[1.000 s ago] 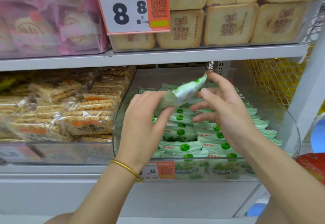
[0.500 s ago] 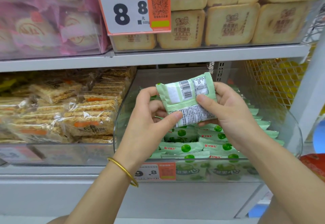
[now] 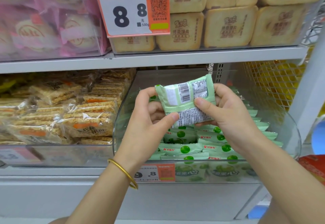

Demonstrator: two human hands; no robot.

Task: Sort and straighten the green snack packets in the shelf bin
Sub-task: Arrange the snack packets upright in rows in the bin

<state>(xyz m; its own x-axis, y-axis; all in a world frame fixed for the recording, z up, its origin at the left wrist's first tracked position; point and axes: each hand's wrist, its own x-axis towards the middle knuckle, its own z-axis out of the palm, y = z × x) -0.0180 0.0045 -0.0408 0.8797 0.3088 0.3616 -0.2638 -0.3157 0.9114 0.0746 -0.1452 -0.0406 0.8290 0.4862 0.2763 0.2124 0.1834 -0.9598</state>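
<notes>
A green snack packet is held above the clear shelf bin, its back with barcode and small print facing me. My left hand pinches its left edge, thumb on the lower front. My right hand grips its right side, thumb pressed on the middle. Below, several green snack packets lie in overlapping rows in the bin, fronts up with green fruit pictures. My hands hide the bin's middle rows.
A bin of clear-wrapped rice crackers stands to the left. The upper shelf edge runs just above, with a large 8.8 price tag and beige packets. A yellow mesh panel and white post border the right.
A second ago the packet was edge-on and tilted between my fingers. It has since turned flat with its printed back toward me, and both hands now hold it by its sides.
</notes>
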